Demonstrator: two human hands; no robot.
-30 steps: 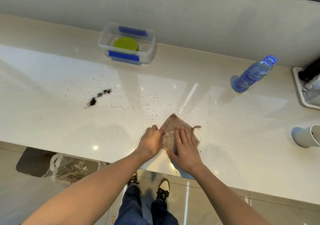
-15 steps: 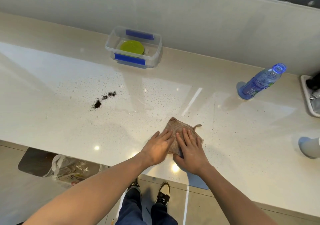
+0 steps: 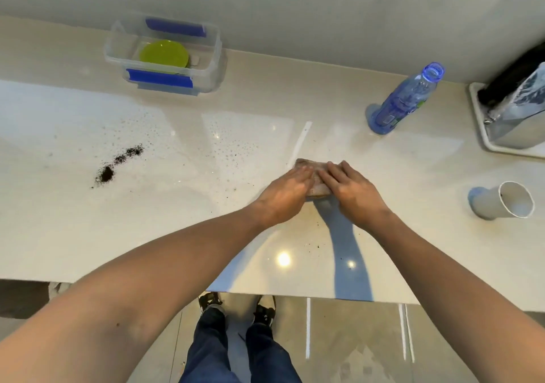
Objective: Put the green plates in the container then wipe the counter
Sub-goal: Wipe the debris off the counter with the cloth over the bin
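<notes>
A green plate lies inside the clear container with blue clips at the back of the counter. A brown cloth lies folded on the counter's middle. My left hand and my right hand both press flat on the cloth, fingers touching over it, so most of it is hidden. A dark streak of crumbs lies to the left, with fine specks and water drops scattered around it.
A blue water bottle stands at the back right. A white cup lies on its side at the right. A white tray with a shiny metal object fills the far right corner. The counter's front edge runs just below my forearms.
Both hands have pushed the cloth away from the front edge toward the middle of the counter, and it now looks folded smaller. The camera view has shifted closer.
</notes>
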